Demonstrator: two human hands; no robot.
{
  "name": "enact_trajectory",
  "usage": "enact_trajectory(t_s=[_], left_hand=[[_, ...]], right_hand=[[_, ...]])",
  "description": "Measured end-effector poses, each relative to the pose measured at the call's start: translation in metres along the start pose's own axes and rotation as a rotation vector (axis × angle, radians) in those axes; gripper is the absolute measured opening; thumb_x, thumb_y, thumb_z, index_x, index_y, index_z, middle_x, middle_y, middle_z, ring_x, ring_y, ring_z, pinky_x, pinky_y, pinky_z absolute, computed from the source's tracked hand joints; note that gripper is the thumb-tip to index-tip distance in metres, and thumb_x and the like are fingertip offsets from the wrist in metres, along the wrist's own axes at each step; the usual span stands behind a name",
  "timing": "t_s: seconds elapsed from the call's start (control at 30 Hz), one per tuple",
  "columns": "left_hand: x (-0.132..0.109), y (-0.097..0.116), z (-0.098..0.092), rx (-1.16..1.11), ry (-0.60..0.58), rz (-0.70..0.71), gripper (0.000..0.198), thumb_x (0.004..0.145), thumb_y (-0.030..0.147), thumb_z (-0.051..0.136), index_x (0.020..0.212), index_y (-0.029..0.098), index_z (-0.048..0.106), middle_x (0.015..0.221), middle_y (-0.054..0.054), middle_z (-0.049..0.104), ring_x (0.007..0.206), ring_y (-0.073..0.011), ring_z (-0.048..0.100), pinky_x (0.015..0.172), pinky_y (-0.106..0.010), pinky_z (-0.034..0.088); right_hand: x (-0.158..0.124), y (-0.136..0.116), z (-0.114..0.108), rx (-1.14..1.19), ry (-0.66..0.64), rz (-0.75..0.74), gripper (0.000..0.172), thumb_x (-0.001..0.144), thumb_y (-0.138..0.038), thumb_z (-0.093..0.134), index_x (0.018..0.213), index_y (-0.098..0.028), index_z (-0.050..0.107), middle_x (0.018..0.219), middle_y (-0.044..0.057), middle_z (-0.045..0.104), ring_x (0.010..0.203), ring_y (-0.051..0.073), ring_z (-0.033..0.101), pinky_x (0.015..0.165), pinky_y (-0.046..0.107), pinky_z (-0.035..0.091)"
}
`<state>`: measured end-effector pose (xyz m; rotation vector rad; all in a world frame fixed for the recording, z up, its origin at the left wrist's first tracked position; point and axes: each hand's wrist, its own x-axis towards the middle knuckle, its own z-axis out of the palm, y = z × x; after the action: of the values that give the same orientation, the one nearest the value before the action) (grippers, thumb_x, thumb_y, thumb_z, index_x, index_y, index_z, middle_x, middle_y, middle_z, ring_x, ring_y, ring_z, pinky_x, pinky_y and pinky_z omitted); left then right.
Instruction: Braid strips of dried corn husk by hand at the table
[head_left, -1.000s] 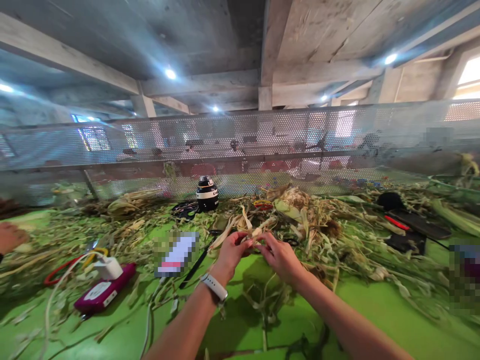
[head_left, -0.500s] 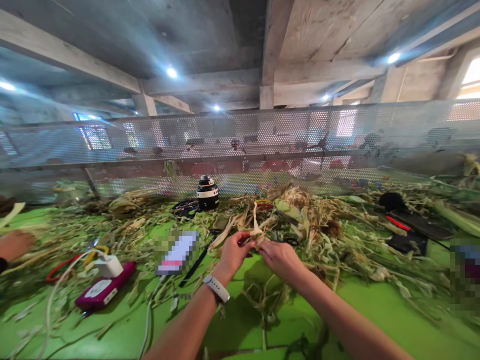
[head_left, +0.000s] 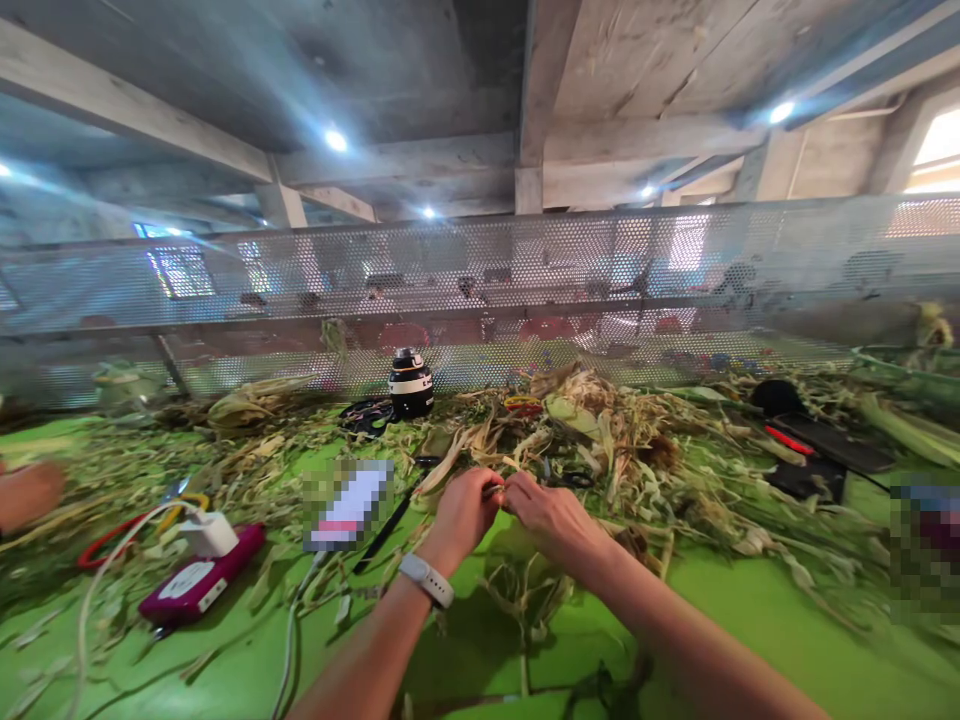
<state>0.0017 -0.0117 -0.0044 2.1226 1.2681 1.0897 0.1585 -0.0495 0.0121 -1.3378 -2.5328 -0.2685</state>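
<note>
My left hand (head_left: pixel 466 510), a pale watch (head_left: pixel 426 580) on its wrist, and my right hand (head_left: pixel 553 515) meet fingertip to fingertip above the green table (head_left: pixel 735 640). Both are closed in a pinch on a pale dried corn husk strip, which the fingers now mostly hide. Just behind them lie loose dried husks (head_left: pixel 457 450) and scissors (head_left: pixel 574 479) with dark handles. Below my hands a tied bunch of thin husk strips (head_left: pixel 525 600) rests on the table. Left of my left hand are a slim black stick (head_left: pixel 386 532) and a blurred-out phone (head_left: pixel 351 505).
A purple block (head_left: pixel 202 590) with a white plug (head_left: pixel 210 534) and cables sits at left, near red-and-yellow-handled scissors (head_left: pixel 112 537). Another person's hand (head_left: pixel 30 495) is at far left. A black bottle (head_left: pixel 410 390) stands before the perforated metal screen (head_left: pixel 480 270). Husk scraps cover much of the table.
The husk strip that stood up above my fingers no longer shows there. My hands have closed in tighter together, and the view has shifted slightly.
</note>
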Motion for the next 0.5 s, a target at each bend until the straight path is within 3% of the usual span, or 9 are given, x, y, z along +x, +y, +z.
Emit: enact_trajectory(t_s=[0.2,0.3,0.37,0.43,0.5], left_hand=[[-0.001,0.009,-0.001,0.031,-0.118,0.129,0.013,0.073,0.013,0.056,0.078,0.019,0.067,0.081,-0.006,0.067,0.076,-0.0195,0.061,0.071,-0.028,0.046],[0.0,0.013,-0.003,0.046,-0.179,0.156,0.014,0.074,0.012,0.056,0.081,0.018,0.066,0.085,-0.006,0.067,0.081,-0.0186,0.062,0.075,-0.028,0.047],[0.001,0.013,-0.005,0.041,-0.172,0.164,0.016,0.075,0.012,0.056,0.087,0.018,0.064,0.087,-0.006,0.067,0.082,-0.0179,0.062,0.076,-0.028,0.047],[0.002,0.011,-0.006,0.064,-0.079,0.168,0.023,0.074,0.015,0.059,0.097,0.018,0.061,0.088,-0.005,0.067,0.083,-0.0186,0.063,0.078,-0.03,0.048],[0.003,0.009,-0.008,0.149,0.14,0.17,0.04,0.072,0.023,0.066,0.11,0.019,0.054,0.099,-0.008,0.065,0.094,-0.023,0.06,0.086,-0.037,0.045]], right_hand=[[0.004,0.009,0.008,0.05,-0.007,0.267,0.018,0.094,-0.022,0.033,0.095,-0.015,0.05,0.086,0.009,0.063,0.062,0.015,0.061,0.05,0.023,0.036],[0.006,0.014,0.012,0.183,0.004,0.338,0.014,0.093,-0.021,0.035,0.092,-0.016,0.048,0.076,0.007,0.064,0.065,0.017,0.062,0.053,0.023,0.037],[0.007,0.017,0.015,0.297,0.076,0.353,0.012,0.091,-0.019,0.036,0.086,-0.018,0.047,0.072,0.005,0.062,0.065,0.017,0.061,0.055,0.023,0.038],[0.008,0.019,0.018,0.426,0.187,0.353,0.012,0.09,-0.021,0.038,0.079,-0.02,0.044,0.066,0.002,0.059,0.061,0.016,0.059,0.055,0.023,0.039],[0.008,0.019,0.02,0.574,0.274,0.349,0.014,0.089,-0.025,0.037,0.076,-0.021,0.042,0.058,-0.002,0.053,0.052,0.014,0.054,0.052,0.022,0.038]])
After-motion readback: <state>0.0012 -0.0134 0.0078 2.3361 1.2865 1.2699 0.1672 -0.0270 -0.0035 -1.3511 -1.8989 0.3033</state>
